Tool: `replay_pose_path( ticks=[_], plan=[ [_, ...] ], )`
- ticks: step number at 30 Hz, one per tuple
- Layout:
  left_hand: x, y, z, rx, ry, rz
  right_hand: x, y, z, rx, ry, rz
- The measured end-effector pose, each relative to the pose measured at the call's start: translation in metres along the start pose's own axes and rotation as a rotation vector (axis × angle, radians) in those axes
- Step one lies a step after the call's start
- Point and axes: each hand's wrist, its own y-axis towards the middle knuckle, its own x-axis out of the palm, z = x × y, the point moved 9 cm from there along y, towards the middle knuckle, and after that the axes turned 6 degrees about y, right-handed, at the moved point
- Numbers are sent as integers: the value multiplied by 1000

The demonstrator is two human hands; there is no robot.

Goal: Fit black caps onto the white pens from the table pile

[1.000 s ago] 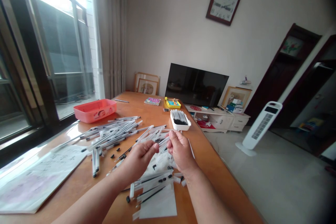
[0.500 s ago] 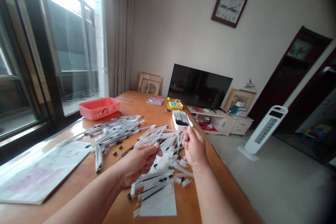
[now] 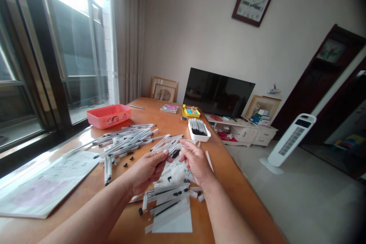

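My left hand point(image 3: 147, 169) is closed around a bunch of clear pen barrels point(image 3: 167, 145) that fan out toward the far side of the table. My right hand point(image 3: 196, 162) hovers just right of the bunch, its fingers pinched at the barrels' ends; what it pinches is too small to make out. Beneath both hands lies a heap of clear pen parts and small black caps point(image 3: 171, 194) on white paper point(image 3: 174, 219). A white tray point(image 3: 199, 135) filled with upright pens stands beyond my right hand.
A spread of loose pens point(image 3: 126, 139) covers the wooden table point(image 3: 160, 120) to the left. A pink tray point(image 3: 108, 116) sits near the window, printed sheets point(image 3: 45, 183) at the near left. The table's right edge drops to the floor, with a white tower fan point(image 3: 288, 141) beyond.
My right hand reached out to the white tray half a second ago and has come back beside my left hand. The left hand kept its bunch of barrels.
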Motion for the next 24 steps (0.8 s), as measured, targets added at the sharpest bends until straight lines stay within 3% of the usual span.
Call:
replay_pose_path(
  ticks=[7,16,24],
  plan=[
    [6,-1,2,14,65,13,19,-7,2,28,33,-59],
    [-20,6,1,68,80,148,-25,2,-5,-42,252,266],
    [-5,1,16,161,167,85,-23,2,-5,-57,295,251]
  ],
)
